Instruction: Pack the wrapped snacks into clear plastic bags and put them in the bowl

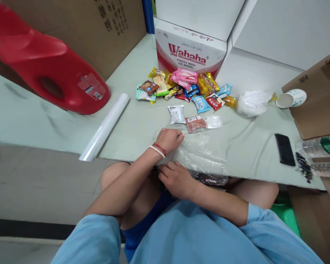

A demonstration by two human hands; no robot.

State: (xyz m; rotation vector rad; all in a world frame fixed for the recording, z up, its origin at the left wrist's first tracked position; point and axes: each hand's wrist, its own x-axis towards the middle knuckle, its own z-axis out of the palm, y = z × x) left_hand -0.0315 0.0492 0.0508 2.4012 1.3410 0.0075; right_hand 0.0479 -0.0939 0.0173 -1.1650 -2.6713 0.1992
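Note:
A clear, crinkled plastic bag (200, 154) lies at the table's near edge, partly hanging over it. My left hand (169, 140), with white and red bracelets on its wrist, is closed on the bag's left part. Just below it my right hand (178, 179) has its fingers curled round the near left edge of the same plastic. Beyond the hands lie a white snack packet (177, 114), a reddish-brown packet (195, 124) and a small clear wrapper (213, 121). A heap of colourful wrapped snacks (181, 84) sits farther back.
Left stand a red detergent bottle (44, 62) and a white roll of film (104, 128). Behind is a Wahaha carton (191, 47). Rightward are a white plastic bundle (253, 103), a tipped paper cup (291, 99), a phone (285, 149) and clear bottles (313, 148).

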